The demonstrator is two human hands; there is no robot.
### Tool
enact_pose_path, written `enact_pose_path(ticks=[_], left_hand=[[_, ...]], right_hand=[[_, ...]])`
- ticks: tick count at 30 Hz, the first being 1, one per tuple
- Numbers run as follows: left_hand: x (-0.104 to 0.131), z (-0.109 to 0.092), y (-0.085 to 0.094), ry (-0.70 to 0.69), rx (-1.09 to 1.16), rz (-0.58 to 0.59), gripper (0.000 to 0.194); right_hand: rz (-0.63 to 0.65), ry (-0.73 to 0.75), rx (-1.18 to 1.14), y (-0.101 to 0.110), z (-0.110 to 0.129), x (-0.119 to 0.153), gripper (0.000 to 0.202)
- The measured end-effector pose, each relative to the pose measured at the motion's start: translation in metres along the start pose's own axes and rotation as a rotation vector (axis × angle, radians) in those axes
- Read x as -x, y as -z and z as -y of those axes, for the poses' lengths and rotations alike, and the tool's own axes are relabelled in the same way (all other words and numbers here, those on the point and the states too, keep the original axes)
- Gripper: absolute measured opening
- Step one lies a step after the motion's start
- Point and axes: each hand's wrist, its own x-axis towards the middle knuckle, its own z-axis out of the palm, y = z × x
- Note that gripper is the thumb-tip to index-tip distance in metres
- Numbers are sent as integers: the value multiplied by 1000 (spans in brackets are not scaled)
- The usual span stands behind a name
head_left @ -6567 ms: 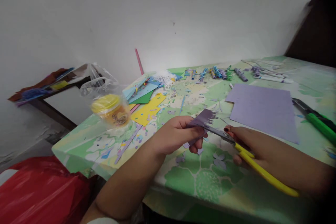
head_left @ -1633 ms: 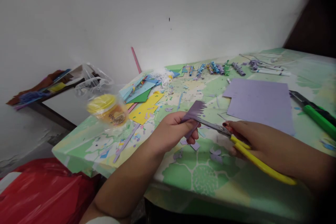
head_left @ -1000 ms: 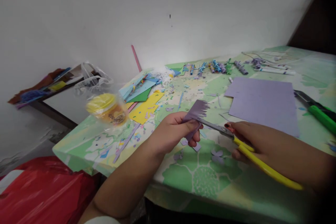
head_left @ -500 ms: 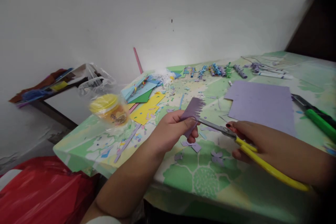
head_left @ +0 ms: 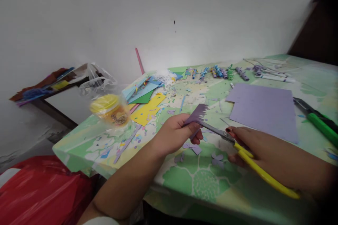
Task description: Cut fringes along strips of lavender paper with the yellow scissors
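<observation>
My left hand (head_left: pixel 176 133) pinches a strip of purple paper (head_left: pixel 196 114) whose upper right edge is cut into a fringe. Yellow-handled scissors (head_left: pixel 264 174) are in my right hand (head_left: pixel 253 144), their blades pointing left and meeting the strip's edge beside my left thumb. The blades look nearly closed. Below my hands, small purple paper cut-outs (head_left: pixel 218 160) lie on the flowered tablecloth (head_left: pixel 206 182). A larger purple sheet (head_left: pixel 264 109) with a notched left side lies flat beyond my right hand.
A green utility knife (head_left: pixel 320 126) lies at the right. Fringed paper rolls (head_left: pixel 218 71) line the back beside markers (head_left: pixel 276 78). Coloured sheets (head_left: pixel 149 109), white shredded strands (head_left: pixel 165 77) and a bagged yellow-lidded tub (head_left: pixel 105 109) occupy the left. A red bag (head_left: pixel 44 190) sits below the table edge.
The purple strip and both hands sit slightly lower in view. My right hand with the scissors has shifted a little left, and the scissor handles now look closer together.
</observation>
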Motion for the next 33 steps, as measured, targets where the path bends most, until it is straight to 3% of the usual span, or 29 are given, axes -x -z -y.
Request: enact_pose_path(ticks=[33], left_hand=[[-4,6,5,70,59,10,23]], right_hand=[[13,46,-55,2,1,-3,25]])
